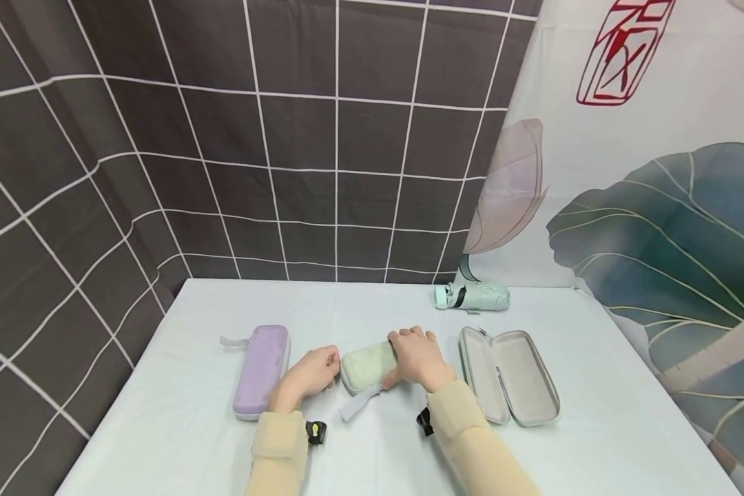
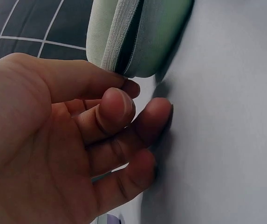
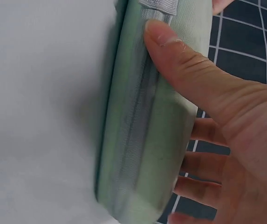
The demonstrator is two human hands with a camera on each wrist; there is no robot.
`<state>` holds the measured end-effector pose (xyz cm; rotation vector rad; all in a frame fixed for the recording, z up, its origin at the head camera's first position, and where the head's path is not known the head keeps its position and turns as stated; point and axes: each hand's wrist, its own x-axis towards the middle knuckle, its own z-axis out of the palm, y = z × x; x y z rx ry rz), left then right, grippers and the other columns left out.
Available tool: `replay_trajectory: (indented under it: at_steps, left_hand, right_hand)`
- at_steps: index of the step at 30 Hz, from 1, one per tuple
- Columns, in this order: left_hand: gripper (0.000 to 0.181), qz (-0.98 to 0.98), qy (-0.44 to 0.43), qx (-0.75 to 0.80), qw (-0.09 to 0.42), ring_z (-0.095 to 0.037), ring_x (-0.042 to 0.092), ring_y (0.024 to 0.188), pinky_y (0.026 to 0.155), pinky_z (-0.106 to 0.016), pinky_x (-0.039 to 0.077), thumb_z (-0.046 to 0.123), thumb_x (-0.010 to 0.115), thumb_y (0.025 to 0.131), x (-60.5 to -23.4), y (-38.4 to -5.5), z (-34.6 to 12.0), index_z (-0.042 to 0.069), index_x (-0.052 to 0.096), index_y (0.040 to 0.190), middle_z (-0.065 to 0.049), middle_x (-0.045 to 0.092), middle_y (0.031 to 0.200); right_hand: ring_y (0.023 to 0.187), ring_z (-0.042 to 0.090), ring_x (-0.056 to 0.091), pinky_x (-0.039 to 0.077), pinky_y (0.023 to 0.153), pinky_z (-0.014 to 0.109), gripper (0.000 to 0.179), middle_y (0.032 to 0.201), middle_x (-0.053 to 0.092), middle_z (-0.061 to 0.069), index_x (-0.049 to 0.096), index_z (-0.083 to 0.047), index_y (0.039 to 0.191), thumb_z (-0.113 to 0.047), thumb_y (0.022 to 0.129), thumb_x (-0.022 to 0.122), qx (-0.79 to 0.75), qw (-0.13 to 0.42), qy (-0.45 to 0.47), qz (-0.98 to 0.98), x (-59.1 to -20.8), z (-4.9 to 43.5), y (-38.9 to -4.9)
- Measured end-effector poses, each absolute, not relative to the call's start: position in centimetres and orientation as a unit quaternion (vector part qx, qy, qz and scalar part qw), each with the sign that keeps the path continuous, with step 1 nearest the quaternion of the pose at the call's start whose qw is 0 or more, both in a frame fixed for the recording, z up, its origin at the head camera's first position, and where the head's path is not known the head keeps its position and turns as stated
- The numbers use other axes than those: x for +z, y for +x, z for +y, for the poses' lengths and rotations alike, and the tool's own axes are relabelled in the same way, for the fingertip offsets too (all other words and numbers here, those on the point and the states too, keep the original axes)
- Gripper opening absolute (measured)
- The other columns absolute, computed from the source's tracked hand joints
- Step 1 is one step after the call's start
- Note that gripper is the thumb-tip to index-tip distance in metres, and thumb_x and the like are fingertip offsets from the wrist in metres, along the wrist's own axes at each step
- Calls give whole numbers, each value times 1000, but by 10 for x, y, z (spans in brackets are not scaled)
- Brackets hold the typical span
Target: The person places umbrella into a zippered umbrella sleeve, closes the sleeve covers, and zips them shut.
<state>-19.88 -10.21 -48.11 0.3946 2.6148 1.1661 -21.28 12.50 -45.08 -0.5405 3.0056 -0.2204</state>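
A light green zippered glasses case [image 1: 361, 368] lies mid-table between both hands, its grey strap [image 1: 360, 402] trailing toward the front. My right hand [image 1: 418, 358] grips its right part, the thumb [image 3: 163, 39] on the zipper side near the strap and the other fingers over the far side. My left hand [image 1: 313, 375] is at the case's left end, fingers bent. In the left wrist view, its thumb and index finger pinch at the zipper [image 2: 112, 51], which gapes above them. The zipper pull itself is hidden by the fingers.
A purple case [image 1: 262, 372] with a strap lies left of my left hand. On the right, an opened case [image 1: 523, 379] shows its grey lining. A mint folding umbrella [image 1: 474, 296] lies at the table's back edge, before the hanging cloth.
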Motion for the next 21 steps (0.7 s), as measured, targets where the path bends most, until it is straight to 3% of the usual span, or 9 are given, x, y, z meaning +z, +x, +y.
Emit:
replay_trajectory:
  at_steps: [10, 16, 21]
  left_hand:
    - [17, 899, 128, 400, 123, -14, 47, 52, 54, -30, 36, 5, 48, 97, -480, -199, -101, 9, 51, 81, -2, 55, 59]
    - [17, 903, 134, 392, 116, -13, 47, 52, 55, -29, 37, 5, 47, 97, -483, -200, -101, 9, 51, 81, 0, 53, 58]
    - [16, 908, 128, 384, 107, -13, 47, 52, 53, -29, 37, 6, 48, 98, -486, -202, -102, 10, 51, 82, 2, 53, 57]
  right_hand:
    - [109, 36, 50, 39, 91, 57, 86, 118, 60, 15, 60, -6, 125, -53, 60, 89, -117, 0, -153, 981, -465, 130, -198]
    - [120, 41, 45, 34, 99, 58, 63, 125, 55, 21, 57, -9, 127, -22, 73, 84, -222, 2, -207, 953, -472, 142, -190]
    - [122, 37, 44, 32, 100, 56, 43, 124, 54, 13, 55, -18, 105, -10, 72, 82, -292, -1, -235, 927, -480, 148, -192]
